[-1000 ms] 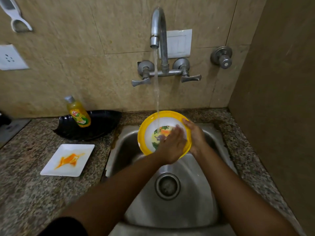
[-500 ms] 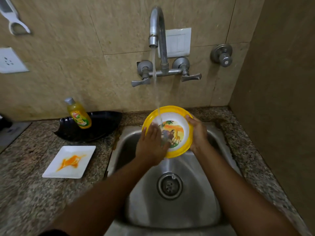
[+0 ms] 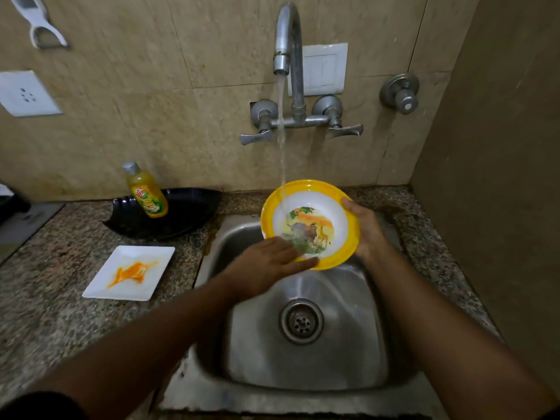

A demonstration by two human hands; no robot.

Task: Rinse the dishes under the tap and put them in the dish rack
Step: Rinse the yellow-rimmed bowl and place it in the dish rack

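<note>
A: Fingers of the left hand first: stretched out flat and together, tips pressed on the lower-left inside of the yellow bowl. Not clamped on anything. A bit motion-blurred.

B: Right hand?

A: Clamped on the bowl's rim at 3 o'clock, thumb over the yellow edge, other fingers hidden behind it.

B: Where's the bowl?

A: Held up over the back of the sink, tilted so the inside faces the camera. White inside, animal print in the middle, yellow rim. Water stream from the tap lands on the inner wall at about 10 o'clock.

B: Moving outward?

A: Drain at 6 o'clock from the bowl, well below it. On the granite counter at 8 o'clock: white square plate with an orange smear. At 9 o'clock: black dish against the wall, yellow dish soap bottle leaning in its left part.

B: Wall?

A: Two tap handles under the spout, white switch plate behind the pipe, round metal valve at 2 o'clock, socket far left.
</note>
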